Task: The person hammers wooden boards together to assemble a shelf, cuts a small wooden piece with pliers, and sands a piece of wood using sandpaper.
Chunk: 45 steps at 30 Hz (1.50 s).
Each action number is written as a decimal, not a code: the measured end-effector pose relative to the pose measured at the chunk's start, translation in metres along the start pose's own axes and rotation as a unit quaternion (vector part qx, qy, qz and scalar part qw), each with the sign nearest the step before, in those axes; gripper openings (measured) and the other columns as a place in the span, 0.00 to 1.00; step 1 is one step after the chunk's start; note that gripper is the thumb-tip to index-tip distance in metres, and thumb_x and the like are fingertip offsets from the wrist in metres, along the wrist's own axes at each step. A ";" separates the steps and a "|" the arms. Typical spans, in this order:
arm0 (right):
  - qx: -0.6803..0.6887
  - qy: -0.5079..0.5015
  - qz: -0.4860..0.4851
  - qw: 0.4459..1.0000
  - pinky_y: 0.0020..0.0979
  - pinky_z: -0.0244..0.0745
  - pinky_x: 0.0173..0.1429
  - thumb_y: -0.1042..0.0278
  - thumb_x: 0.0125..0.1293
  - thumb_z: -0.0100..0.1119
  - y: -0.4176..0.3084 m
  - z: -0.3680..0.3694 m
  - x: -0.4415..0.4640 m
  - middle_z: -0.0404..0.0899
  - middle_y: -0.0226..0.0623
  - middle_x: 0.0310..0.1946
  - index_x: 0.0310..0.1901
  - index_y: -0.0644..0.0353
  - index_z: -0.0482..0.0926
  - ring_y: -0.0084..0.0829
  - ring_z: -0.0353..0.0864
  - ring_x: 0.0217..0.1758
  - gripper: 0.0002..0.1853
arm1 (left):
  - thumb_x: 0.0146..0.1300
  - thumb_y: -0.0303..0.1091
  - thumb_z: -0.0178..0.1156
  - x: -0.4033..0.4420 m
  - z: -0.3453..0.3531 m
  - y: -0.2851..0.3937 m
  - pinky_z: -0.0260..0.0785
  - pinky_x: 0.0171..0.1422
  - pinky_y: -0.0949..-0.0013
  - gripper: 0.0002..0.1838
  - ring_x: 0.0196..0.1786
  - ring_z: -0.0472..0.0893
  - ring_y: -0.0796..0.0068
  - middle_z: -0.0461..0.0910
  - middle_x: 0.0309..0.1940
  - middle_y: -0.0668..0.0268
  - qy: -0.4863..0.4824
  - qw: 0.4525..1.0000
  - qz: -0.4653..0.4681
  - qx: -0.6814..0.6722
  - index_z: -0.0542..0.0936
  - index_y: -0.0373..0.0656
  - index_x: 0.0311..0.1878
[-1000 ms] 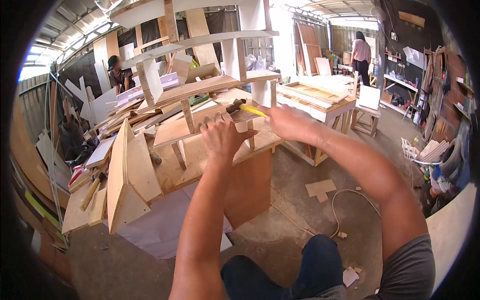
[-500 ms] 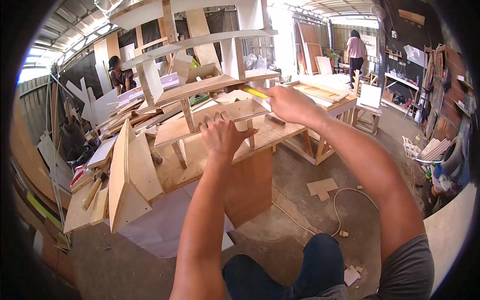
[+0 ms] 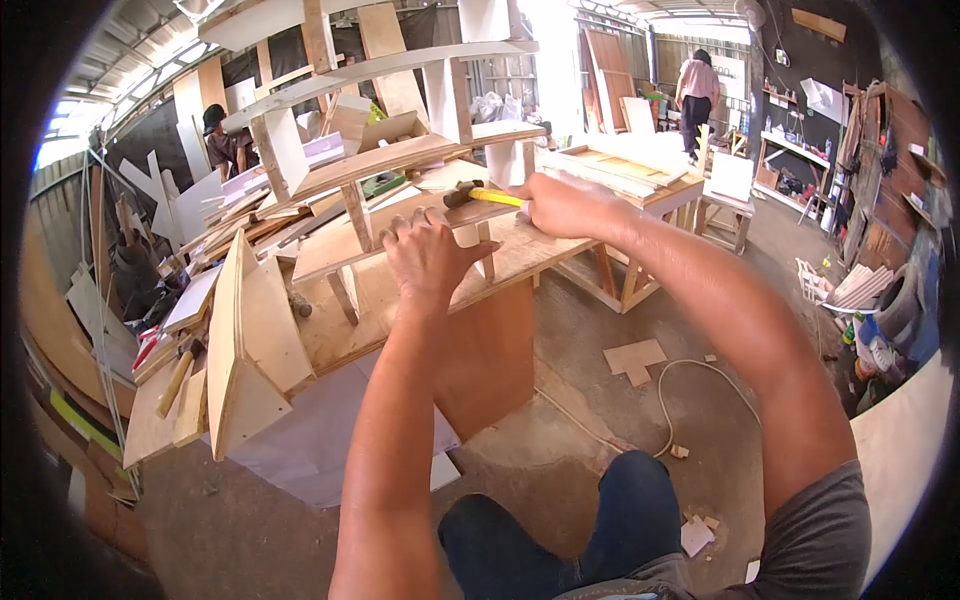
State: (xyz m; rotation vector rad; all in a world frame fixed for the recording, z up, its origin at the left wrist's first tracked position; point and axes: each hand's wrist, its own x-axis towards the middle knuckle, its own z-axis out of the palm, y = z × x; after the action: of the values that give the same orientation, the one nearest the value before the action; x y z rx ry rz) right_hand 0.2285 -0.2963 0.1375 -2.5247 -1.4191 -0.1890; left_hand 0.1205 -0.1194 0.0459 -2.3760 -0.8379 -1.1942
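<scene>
My right hand (image 3: 555, 205) is wrapped round the yellow handle of a hammer (image 3: 492, 196). The hammer's dark head is over the lowest shelf board of a wooden frame (image 3: 400, 165), close to my left hand (image 3: 425, 255). That left hand rests on the edge of the same board with its fingers spread and its thumb pointing right. The frame has several tiers joined by short uprights, and it lies on a plywood-topped workbench (image 3: 385, 290).
Angled plywood pieces (image 3: 245, 350) and a second hammer (image 3: 177, 382) are at the left. Scrap wood lies behind the frame. A low wooden table (image 3: 655, 195) stands at the right, and a cable (image 3: 665, 405) crosses the floor. One person (image 3: 697, 95) stands far back; another (image 3: 225, 145) is at the left.
The hammer went up off the board and has come back down onto it in my right hand. My left hand keeps its place on the board. The view has shifted slightly, and the far person has moved left.
</scene>
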 end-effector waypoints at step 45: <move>0.331 -0.052 0.041 0.941 0.48 0.82 0.58 0.70 0.66 0.63 0.120 0.098 0.090 0.86 0.54 0.51 0.56 0.55 0.89 0.55 0.85 0.57 0.17 | 0.78 0.37 0.62 0.011 0.064 0.169 0.77 0.62 0.56 0.19 0.61 0.86 0.53 0.87 0.58 0.46 -0.255 0.739 -0.507 -0.363 0.84 0.28 0.57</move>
State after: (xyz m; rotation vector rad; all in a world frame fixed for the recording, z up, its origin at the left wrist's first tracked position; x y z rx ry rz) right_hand 0.3774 -0.2561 0.0466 -2.0386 -1.1487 0.3819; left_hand 0.2734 -0.2100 0.0100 -2.9720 -2.4832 -1.3634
